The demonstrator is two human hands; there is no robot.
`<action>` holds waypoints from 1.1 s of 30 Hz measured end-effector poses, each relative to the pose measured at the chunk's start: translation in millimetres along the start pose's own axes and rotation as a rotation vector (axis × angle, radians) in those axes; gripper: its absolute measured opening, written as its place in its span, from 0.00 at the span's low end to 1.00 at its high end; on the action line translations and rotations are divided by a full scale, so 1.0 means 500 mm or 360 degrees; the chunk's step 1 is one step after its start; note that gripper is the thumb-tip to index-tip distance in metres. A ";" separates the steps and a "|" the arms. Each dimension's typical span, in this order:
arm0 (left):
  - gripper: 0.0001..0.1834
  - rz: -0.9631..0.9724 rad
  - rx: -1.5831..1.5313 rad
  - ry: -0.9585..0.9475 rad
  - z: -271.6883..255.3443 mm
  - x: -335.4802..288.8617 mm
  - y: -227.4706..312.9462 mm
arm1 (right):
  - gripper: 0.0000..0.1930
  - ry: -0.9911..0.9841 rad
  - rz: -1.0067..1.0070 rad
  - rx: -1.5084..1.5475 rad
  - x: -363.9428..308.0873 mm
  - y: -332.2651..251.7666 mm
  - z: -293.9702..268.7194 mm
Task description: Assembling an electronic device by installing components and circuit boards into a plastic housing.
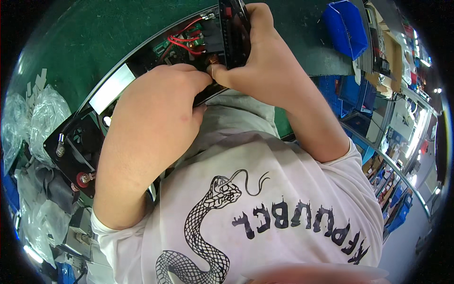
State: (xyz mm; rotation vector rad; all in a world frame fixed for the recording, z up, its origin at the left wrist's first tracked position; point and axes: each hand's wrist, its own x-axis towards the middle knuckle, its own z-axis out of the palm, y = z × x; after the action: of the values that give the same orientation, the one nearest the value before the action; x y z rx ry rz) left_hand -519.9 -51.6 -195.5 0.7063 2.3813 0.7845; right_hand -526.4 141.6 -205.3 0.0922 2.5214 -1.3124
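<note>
Fingers (202, 81) of the left hand (153, 106) are bent and close together, and they reach into the open inside of a long, narrow electronic device with black metal casing (156, 51). Their tips are partly hidden, so I cannot tell if they hold something. The right hand (253, 61) is spread wide along the side of a flat black end panel (231, 35); its thumb is bent just beside the left fingertips, near a small coil of copper-coloured wire (213, 58). How firm this hold is, I cannot tell.

Behind the fingers, soft red wires (182, 41) make curved loops over green circuit boards (161, 48). On the casing wall there is a smooth, bright whitish rectangle (112, 89). The device lies obliquely in front of the torso, at the near side of a dark green worktop (94, 40) with slightly scuffed surface. Its other end, by the left forearm, has a black plate (71, 137) with a round metal terminal with a red base (84, 177).

Farther to the left are crumpled, transparent plastic bags (49, 120). At the upper right stands a blue plastic bin (345, 28) with rounded corners. Nearest to the camera is a creased white T-shirt (293, 175) with a black scaly snake print (203, 232).
</note>
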 end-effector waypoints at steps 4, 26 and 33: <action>0.20 0.0000 0.0071 0.0034 -0.003 -0.013 0.013 | 0.37 0.0040 -0.0070 0.0059 -0.003 0.030 0.019; 0.13 0.0076 0.0280 0.0339 0.038 -0.024 0.003 | 0.36 0.0036 -0.0129 -0.0080 -0.004 0.046 0.019; 0.15 0.0026 0.0366 0.0540 0.057 -0.035 0.005 | 0.36 0.0025 -0.0109 0.0002 -0.003 0.043 0.022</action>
State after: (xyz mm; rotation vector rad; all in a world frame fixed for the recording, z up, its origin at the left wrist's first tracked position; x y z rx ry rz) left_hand -488.9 -50.0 -208.3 0.7314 2.8094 0.6878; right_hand -518.3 145.3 -227.6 0.0166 2.5580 -1.3444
